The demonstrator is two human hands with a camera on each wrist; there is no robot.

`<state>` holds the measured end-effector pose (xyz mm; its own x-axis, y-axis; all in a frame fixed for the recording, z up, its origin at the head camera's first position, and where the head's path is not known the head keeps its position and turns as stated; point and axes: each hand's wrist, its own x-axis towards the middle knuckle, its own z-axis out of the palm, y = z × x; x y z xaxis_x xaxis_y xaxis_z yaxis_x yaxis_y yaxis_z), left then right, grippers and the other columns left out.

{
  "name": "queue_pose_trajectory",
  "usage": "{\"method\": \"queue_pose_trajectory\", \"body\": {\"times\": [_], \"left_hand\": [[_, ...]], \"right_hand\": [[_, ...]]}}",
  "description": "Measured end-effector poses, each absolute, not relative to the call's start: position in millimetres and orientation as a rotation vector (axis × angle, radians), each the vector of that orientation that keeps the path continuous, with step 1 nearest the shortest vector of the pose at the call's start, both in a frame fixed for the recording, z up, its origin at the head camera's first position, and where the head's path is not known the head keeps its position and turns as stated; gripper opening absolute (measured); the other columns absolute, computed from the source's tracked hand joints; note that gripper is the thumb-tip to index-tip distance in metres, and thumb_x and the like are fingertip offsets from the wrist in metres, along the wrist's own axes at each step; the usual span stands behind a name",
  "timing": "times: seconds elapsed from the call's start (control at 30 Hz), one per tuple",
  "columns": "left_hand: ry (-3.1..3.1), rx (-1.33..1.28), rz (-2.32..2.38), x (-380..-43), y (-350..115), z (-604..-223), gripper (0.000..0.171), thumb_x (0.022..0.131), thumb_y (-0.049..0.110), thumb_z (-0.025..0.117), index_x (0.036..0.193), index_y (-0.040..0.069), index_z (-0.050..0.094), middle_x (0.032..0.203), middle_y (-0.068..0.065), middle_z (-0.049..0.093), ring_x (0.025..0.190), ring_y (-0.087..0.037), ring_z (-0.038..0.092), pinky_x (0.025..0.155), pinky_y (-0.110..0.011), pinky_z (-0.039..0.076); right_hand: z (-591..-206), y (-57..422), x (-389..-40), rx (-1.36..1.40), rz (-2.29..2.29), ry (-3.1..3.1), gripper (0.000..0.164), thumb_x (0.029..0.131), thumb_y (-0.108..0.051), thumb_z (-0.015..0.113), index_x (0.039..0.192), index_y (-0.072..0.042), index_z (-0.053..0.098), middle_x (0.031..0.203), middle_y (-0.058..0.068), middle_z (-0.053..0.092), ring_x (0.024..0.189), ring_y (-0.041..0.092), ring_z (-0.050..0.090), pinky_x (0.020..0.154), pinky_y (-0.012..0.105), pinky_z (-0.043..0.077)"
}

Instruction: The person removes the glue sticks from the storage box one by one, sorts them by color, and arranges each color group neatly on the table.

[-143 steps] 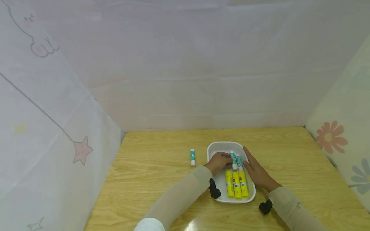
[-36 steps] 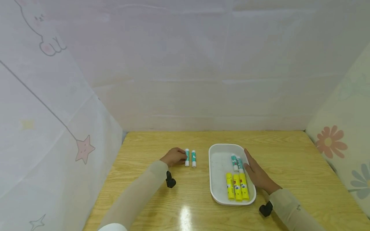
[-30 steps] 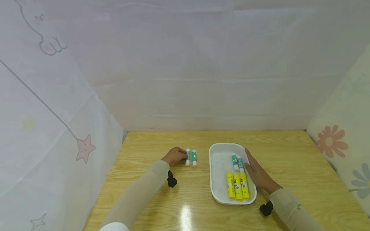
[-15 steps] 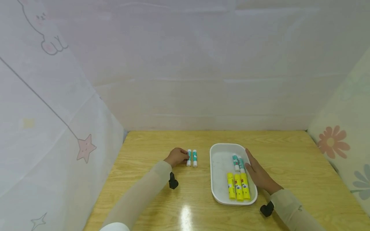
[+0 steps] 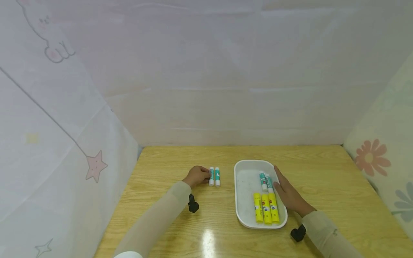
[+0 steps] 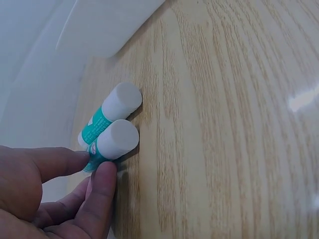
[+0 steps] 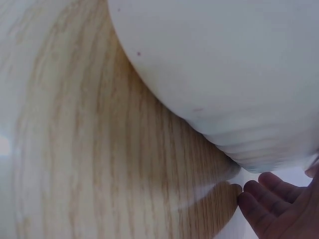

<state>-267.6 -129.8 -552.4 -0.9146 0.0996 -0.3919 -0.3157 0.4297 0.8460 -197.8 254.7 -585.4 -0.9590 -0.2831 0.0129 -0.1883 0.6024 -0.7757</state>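
Note:
In the head view my left hand [image 5: 196, 175] is at the left of two small teal-and-white glue sticks lying side by side on the table. Thumb and fingers pinch the nearer glue stick [image 6: 117, 140] around its teal label. The other glue stick [image 6: 121, 101] lies right along it, its white end toward the camera. My right hand [image 5: 288, 195] rests along the right side of a white tray [image 5: 240, 218], fingers straight and the thumb at the rim. Inside the tray are two teal-and-white glue sticks [image 5: 262, 182] and three larger yellow glue sticks [image 5: 266, 209].
The wooden table [image 5: 174, 222] ends at a pale cloth wall [image 5: 226, 107] behind, with printed cloth on both sides. The tray stands right of the loose sticks, with a strip of table between them.
Earlier my left hand was inside the tray at a teal glue stick. One such stick now lies beside the other on the table, shifted slightly right against it. My right hand stays put.

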Motion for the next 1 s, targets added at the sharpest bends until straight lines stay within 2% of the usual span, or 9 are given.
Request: {"method": "queue_pose_trajectory", "body": {"times": [0.4,0.7,0.87,0.93,1.0], "left_hand": [[2.292,-0.173,1.498,-267.7,-132.2,-554.3,0.031,0.097,0.011,0.060,0.123,-0.006,0.059,0.110,-0.015,0.064,0.091,-0.022,0.066,0.079,-0.031,0.058],[2.274,-0.112,1.498,-266.9,-135.1,-550.9,0.034,0.099,0.016,0.055,0.125,-0.006,0.059,0.116,-0.015,0.062,0.103,-0.026,0.062,0.087,-0.035,0.056],[2.242,-0.057,1.511,-268.6,-133.3,-543.0,0.033,0.100,0.020,0.051,0.113,-0.008,0.064,0.107,-0.018,0.062,0.091,-0.024,0.058,0.084,-0.038,0.053],[2.233,-0.043,1.514,-269.1,-131.2,-538.3,0.035,0.102,0.022,0.048,0.108,-0.010,0.062,0.104,-0.021,0.061,0.087,-0.027,0.054,0.083,-0.042,0.051],[2.224,-0.029,1.517,-269.3,-128.6,-533.2,0.040,0.103,0.024,0.045,0.110,-0.013,0.058,0.105,-0.026,0.058,0.089,-0.032,0.053,0.086,-0.047,0.049]], "right_hand": [[-583.3,253.4,-196.8,-0.393,-1.287,2.712,0.064,0.108,-0.025,0.034,0.156,-0.028,-0.009,0.162,0.012,0.000,0.146,0.040,0.006,0.114,0.063,0.011],[-584.2,253.1,-198.5,-0.426,-1.325,2.702,0.065,0.108,-0.022,0.035,0.156,-0.027,-0.008,0.163,0.011,-0.001,0.146,0.038,0.005,0.114,0.063,0.010],[-584.9,253.3,-198.3,-0.408,-1.315,2.709,0.065,0.108,-0.022,0.035,0.156,-0.027,-0.008,0.163,0.011,0.000,0.146,0.038,0.005,0.114,0.063,0.010],[-584.7,253.2,-198.3,-0.403,-1.313,2.705,0.065,0.108,-0.022,0.035,0.156,-0.028,-0.009,0.163,0.010,-0.001,0.146,0.038,0.005,0.115,0.062,0.010],[-585.3,253.3,-198.4,-0.402,-1.312,2.704,0.065,0.108,-0.022,0.035,0.156,-0.028,-0.009,0.163,0.011,0.000,0.146,0.038,0.006,0.114,0.062,0.011]]}}
